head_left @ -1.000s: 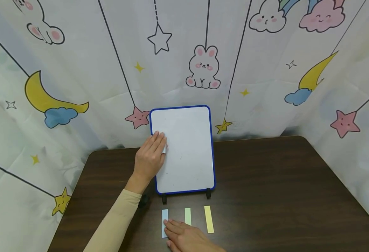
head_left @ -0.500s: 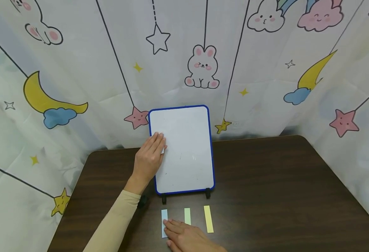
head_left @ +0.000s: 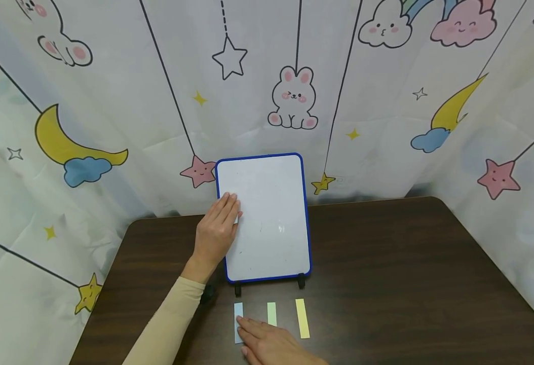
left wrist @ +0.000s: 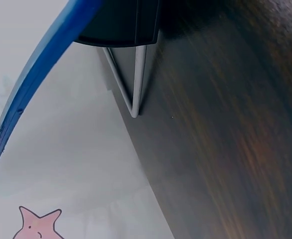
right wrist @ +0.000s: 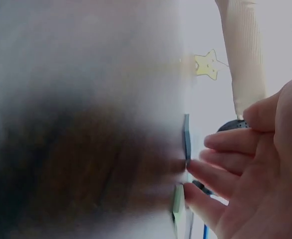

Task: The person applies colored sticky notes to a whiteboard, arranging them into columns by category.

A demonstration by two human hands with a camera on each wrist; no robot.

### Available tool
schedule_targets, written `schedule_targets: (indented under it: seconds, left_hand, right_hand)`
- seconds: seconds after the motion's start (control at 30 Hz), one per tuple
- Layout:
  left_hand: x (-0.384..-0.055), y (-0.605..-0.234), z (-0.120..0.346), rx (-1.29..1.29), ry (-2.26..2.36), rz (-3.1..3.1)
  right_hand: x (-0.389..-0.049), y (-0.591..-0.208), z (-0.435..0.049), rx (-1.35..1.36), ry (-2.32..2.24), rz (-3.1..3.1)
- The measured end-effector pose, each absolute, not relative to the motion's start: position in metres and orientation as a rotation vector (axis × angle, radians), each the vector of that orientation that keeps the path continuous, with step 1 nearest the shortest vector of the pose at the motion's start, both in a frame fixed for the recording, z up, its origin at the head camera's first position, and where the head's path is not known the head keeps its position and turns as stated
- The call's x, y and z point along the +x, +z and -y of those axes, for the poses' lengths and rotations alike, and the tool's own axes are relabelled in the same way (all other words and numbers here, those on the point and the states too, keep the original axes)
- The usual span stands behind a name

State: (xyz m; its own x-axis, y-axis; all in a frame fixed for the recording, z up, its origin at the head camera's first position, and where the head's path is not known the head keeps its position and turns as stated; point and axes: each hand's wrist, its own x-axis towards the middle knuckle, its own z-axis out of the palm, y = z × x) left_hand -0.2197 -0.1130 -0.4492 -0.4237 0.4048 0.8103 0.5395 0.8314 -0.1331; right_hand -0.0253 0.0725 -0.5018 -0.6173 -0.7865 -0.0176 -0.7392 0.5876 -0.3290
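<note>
A small whiteboard [head_left: 271,213] with a blue frame stands tilted back on a stand with black feet. My left hand [head_left: 214,230] lies over its left edge with fingers straight and together. A sliver of a pale piece [head_left: 236,219] shows beside the thumb; the rest is hidden under the hand. My right hand [head_left: 273,343] is low over the table, fingers extended left, fingertips at the light blue paper strip [head_left: 238,310]. It partly covers the green strip [head_left: 271,312]. To the right lies a yellow strip [head_left: 302,318]. In the right wrist view, the right hand's fingers [right wrist: 213,177] are loosely spread.
The dark wood table [head_left: 399,274] extends widely to the right. Behind it hangs a white curtain [head_left: 157,101] printed with moons, stars and rabbits. A thin metal stand leg [left wrist: 136,84] props the board from behind in the left wrist view. The board's black foot [head_left: 301,280] sits near the strips.
Both hands keep their places on the board and at the blue strip. Slightly less of the pale piece shows beside the left thumb than a second ago.
</note>
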Motion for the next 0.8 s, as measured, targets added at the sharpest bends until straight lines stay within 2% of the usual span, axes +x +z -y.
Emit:
schedule_targets:
  seconds: [0.2,0.43,0.8]
  left_hand:
    - [-0.221,-0.449,0.113,-0.697,-0.184,2.072]
    - [-0.221,-0.448,0.115,-0.689,-0.195,2.101]
    - [-0.218,-0.449,0.116,-0.694,-0.181,2.122]
  right_hand:
    - [-0.033,-0.490,-0.080,-1.256,-0.500,-2.771]
    - [-0.055,-0.473,-0.105,-0.904,-0.690,-3.040]
    - [-0.083,-0.479,-0.138,-0.725,-0.951,-3.352]
